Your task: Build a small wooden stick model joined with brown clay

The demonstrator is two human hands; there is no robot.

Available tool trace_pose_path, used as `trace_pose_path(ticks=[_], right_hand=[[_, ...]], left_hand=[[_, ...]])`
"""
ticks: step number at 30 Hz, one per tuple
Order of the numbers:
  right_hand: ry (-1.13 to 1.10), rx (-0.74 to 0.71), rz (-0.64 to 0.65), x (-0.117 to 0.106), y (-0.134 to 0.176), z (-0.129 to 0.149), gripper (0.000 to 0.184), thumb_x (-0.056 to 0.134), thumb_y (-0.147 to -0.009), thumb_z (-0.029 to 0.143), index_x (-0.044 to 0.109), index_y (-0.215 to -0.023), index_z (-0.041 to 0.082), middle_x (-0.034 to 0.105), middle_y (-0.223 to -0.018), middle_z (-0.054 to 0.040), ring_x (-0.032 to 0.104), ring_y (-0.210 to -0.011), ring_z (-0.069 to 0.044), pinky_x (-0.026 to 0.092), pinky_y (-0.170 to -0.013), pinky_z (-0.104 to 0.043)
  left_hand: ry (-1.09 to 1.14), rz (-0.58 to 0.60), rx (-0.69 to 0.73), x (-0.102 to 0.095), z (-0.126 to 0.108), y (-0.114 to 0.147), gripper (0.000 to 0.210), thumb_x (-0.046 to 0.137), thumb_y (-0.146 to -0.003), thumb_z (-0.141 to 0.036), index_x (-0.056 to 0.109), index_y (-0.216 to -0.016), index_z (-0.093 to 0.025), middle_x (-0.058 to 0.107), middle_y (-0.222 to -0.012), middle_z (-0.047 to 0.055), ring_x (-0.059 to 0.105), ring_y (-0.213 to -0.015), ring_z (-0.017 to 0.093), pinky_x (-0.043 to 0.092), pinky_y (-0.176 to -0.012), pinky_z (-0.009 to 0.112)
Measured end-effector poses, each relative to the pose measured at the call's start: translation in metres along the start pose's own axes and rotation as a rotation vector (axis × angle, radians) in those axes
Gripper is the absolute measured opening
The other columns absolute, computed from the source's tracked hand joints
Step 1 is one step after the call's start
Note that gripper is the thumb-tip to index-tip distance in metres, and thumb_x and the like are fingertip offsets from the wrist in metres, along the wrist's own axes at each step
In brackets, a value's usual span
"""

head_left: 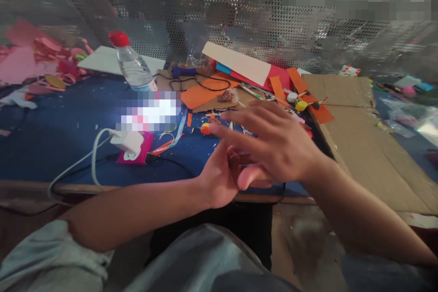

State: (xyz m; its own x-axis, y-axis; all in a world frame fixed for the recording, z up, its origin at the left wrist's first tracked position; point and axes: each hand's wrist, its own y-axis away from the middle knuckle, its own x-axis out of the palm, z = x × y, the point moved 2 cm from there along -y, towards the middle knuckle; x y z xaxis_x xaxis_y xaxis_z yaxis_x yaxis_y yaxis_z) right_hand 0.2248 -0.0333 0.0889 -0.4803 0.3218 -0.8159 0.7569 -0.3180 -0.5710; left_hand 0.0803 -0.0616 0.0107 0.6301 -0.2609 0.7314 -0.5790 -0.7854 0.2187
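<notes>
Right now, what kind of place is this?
Probably a paper craft workbench: orange paper strips and small cuttings litter a blue table, with flat cardboard beside them and a perforated metal screen behind.

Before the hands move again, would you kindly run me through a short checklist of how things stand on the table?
1. Right hand free of objects: ok, its fingers are spread and hold nothing that shows.
2. Left hand empty: cannot tell, the right hand covers most of it.
3. Small orange piece within reach: ok, it lies on the blue table cover by the right fingertips.
4. Water bottle capped: ok, red cap on, standing tilted in the picture.
5. Charger cable away from the hands: ok, it runs off to the left.
</notes>
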Motion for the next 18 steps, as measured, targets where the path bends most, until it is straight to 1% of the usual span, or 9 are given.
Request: trace_pose_path(ticks=[2,3,4,6,8,11,14,16,18], right_hand=[[-0.007,0.078,-0.12,-0.009,0.006,-0.021,0.071,0.034,-0.117,0.074,0.068,-0.155,0.025,0.082,-0.135,-0.0119,0.078,-0.121,-0.03,0.059,-0.105,-0.049],[-0.01,0.132,-0.194,-0.012,0.01,-0.033,0.066,0.036,-0.118,0.069,0.073,-0.149,0.024,0.083,-0.128,-0.0119,0.079,-0.116,-0.028,0.06,-0.099,-0.046],[-0.014,0.196,-0.262,-0.014,0.015,-0.045,0.06,0.039,-0.119,0.065,0.076,-0.143,0.024,0.084,-0.122,-0.011,0.08,-0.109,-0.026,0.06,-0.094,-0.044],[-0.02,0.351,-0.358,-0.01,0.025,-0.069,0.047,0.045,-0.119,0.054,0.081,-0.13,0.025,0.083,-0.106,-0.0086,0.079,-0.095,-0.024,0.059,-0.086,-0.041],[0.03,0.506,-0.298,0.003,0.036,-0.09,0.038,0.051,-0.117,0.045,0.083,-0.116,0.025,0.081,-0.095,-0.008,0.075,-0.085,-0.024,0.056,-0.081,-0.04],[0.092,0.635,-0.079,0.026,0.049,-0.113,0.03,0.058,-0.109,0.037,0.083,-0.1,0.023,0.082,-0.088,-0.0089,0.073,-0.078,-0.025,0.05,-0.074,-0.039],[0.111,0.703,0.032,0.04,0.061,-0.127,0.03,0.06,-0.107,0.038,0.084,-0.101,0.022,0.084,-0.09,-0.0094,0.075,-0.079,-0.026,0.049,-0.073,-0.039],[0.112,0.754,0.05,0.046,0.065,-0.131,0.031,0.06,-0.106,0.038,0.086,-0.104,0.021,0.087,-0.094,-0.0104,0.077,-0.084,-0.028,0.051,-0.076,-0.039],[0.075,0.783,0.117,0.056,0.066,-0.132,0.029,0.062,-0.105,0.035,0.087,-0.107,0.02,0.089,-0.102,-0.0113,0.079,-0.091,-0.029,0.053,-0.081,-0.04]], left_hand=[[-0.005,0.042,-0.163,-0.004,-0.003,0.001,0.071,0.059,-0.101,-0.086,0.072,-0.111,-0.016,0.081,-0.086,0.008,0.078,-0.064,0.021,0.062,-0.054,0.03],[-0.07,0.048,-0.209,-0.006,-0.004,0.001,0.07,0.064,-0.098,-0.086,0.07,-0.106,-0.016,0.076,-0.075,0.004,0.067,-0.05,0.016,0.051,-0.045,0.024],[-0.163,0.052,-0.235,-0.007,-0.004,0.001,0.067,0.071,-0.094,-0.084,0.068,-0.102,-0.017,0.069,-0.064,-0.001,0.054,-0.04,0.011,0.04,-0.039,0.02],[-0.374,0.083,-0.259,-0.007,-0.005,0.0,0.063,0.085,-0.086,-0.078,0.067,-0.095,-0.018,0.054,-0.05,-0.008,0.035,-0.035,0.006,0.025,-0.036,0.017],[-0.527,0.147,-0.26,-0.007,-0.007,-0.003,0.063,0.094,-0.078,-0.074,0.066,-0.088,-0.018,0.043,-0.045,-0.012,0.03,-0.037,0.005,0.021,-0.037,0.017],[-0.622,0.222,-0.256,-0.011,-0.018,-0.006,0.064,0.097,-0.074,-0.073,0.063,-0.086,-0.02,0.04,-0.045,-0.013,0.031,-0.04,0.006,0.023,-0.04,0.018],[-0.708,0.227,-0.192,-0.019,-0.036,-0.004,0.055,0.09,-0.084,-0.067,0.065,-0.093,-0.019,0.048,-0.055,-0.009,0.041,-0.047,0.007,0.03,-0.046,0.02],[-0.739,0.243,-0.111,-0.024,-0.049,-0.002,0.044,0.084,-0.091,-0.055,0.066,-0.1,-0.017,0.054,-0.067,-0.007,0.046,-0.054,0.007,0.036,-0.052,0.021],[-0.751,0.281,-0.013,-0.029,-0.059,0.0,0.032,0.081,-0.091,-0.038,0.062,-0.108,-0.018,0.056,-0.082,-0.005,0.049,-0.064,0.007,0.042,-0.059,0.021]])
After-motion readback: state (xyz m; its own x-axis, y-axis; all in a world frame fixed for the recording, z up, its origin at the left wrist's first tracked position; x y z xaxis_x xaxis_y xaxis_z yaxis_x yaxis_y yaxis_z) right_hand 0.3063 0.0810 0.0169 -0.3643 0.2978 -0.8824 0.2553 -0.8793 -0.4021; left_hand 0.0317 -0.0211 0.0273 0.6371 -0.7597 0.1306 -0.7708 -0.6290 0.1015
